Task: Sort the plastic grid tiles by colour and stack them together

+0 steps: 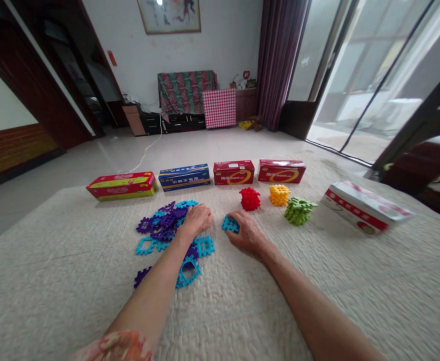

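My right hand (247, 233) grips a small light-blue notched plastic building piece (230, 224), thumb and fingers around its side, just above the quilted cover. Whether it is one piece or a stack, I cannot tell. My left hand (199, 218) is closed, fingers curled, at the right side of a loose pile of dark purple pieces (167, 220) and light-blue pieces (205, 246). Anything inside its fingers is hidden. Beyond my right hand are a red block stack (250, 199), a yellow one (279, 195) and a green one (298, 211).
Along the far side of the quilted cover (235, 311) stand a red-and-yellow box (122, 186), a blue box (184, 177) and two red boxes (234, 173) (281, 171). A white-and-red box (366, 206) lies at the right. Tiled floor (182, 145) stretches behind.
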`<state>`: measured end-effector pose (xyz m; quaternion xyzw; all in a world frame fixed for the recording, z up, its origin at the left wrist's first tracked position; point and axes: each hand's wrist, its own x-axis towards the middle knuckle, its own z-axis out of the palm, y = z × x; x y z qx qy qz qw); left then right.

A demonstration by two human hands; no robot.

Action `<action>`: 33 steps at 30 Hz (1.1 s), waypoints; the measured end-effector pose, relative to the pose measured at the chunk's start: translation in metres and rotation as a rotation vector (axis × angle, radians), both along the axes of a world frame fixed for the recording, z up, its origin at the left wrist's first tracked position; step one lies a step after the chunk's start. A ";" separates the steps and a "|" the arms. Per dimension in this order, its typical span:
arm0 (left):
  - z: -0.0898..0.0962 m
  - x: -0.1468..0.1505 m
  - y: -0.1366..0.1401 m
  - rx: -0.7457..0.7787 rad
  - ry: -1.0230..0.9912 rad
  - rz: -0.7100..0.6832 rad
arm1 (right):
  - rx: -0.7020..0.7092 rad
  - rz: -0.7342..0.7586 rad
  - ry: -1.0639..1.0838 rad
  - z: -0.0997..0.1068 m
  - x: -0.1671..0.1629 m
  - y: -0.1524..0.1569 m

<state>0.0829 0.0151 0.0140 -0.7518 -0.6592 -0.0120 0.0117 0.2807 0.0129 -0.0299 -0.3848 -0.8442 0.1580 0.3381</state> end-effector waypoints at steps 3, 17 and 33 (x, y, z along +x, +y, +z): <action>-0.003 0.008 -0.021 0.062 -0.078 0.037 | 0.012 0.018 -0.018 0.002 0.001 -0.001; -0.050 0.066 -0.033 0.317 -0.421 -0.027 | 0.025 0.036 -0.081 0.004 0.044 0.007; -0.037 0.057 -0.043 0.163 -0.242 0.108 | 0.049 0.032 -0.093 -0.004 0.079 0.006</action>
